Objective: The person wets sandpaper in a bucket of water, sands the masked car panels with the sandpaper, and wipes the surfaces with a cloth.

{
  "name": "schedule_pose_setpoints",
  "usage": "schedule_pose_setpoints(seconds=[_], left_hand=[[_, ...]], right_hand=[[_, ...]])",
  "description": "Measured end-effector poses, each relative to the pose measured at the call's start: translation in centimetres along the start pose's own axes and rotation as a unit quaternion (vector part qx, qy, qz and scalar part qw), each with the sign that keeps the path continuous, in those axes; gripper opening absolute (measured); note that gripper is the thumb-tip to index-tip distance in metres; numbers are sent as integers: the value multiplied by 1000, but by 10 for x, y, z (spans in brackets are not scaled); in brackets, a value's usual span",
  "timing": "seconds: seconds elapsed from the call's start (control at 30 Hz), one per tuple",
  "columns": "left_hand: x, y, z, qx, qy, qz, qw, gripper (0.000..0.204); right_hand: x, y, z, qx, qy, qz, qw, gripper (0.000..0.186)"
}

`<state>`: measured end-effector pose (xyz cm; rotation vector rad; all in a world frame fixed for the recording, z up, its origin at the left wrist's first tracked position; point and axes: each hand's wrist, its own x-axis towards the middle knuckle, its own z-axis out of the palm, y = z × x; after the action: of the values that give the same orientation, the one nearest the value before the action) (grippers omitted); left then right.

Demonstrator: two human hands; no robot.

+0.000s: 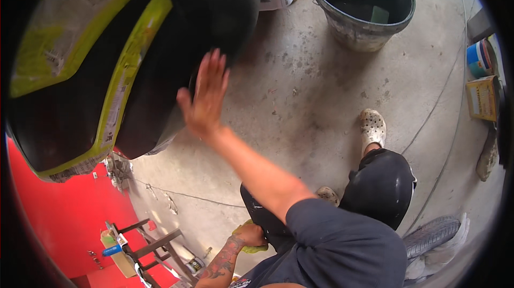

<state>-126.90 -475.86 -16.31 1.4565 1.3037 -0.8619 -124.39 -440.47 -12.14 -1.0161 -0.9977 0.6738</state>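
Observation:
My right hand (206, 95) is stretched out, fingers extended and thumb apart, at the curved lower side of a large black car body panel (160, 68). It appears to lie flat against the panel's edge; whether the whole palm touches is hidden. Yellow-green masking tape (126, 63) runs across the panel in bands, with paper covering part of it at the upper left. Low beside my body, my left hand (249, 234) is closed on a crumpled yellow-green cloth (259, 248).
A big dark bucket (361, 36) stands on the concrete floor (300, 116) beyond the panel. Cans (480, 59) line the right side, and a tyre (432, 236) lies lower right. At lower left, a dark metal stand (160, 245) is near a red surface (53, 218).

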Motion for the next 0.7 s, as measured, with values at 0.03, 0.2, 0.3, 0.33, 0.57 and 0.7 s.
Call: schedule_pose_setpoints(seconds=[0.03, 0.2, 0.3, 0.33, 0.57, 0.7], left_hand=[[-4, 5, -1, 1, -5, -7, 1000, 37], [-7, 19, -9, -53, -107, -66, 991, 39], [5, 10, -10, -20, -79, -63, 995, 39], [8, 8, -12, 5, -71, -58, 996, 40], [-1, 24, -15, -43, -107, -119, 986, 38], [7, 23, -29, -71, -81, -118, 987, 36]], right_hand=[[41, 7, -15, 4, 11, 4, 1000, 76], [95, 28, -39, 26, 34, 43, 998, 76], [-20, 8, -15, 52, -48, 48, 996, 81], [-46, 8, -13, 30, -122, 51, 991, 83], [148, 73, -55, 142, 67, 161, 974, 59], [88, 45, -42, 105, 72, 99, 987, 67]])
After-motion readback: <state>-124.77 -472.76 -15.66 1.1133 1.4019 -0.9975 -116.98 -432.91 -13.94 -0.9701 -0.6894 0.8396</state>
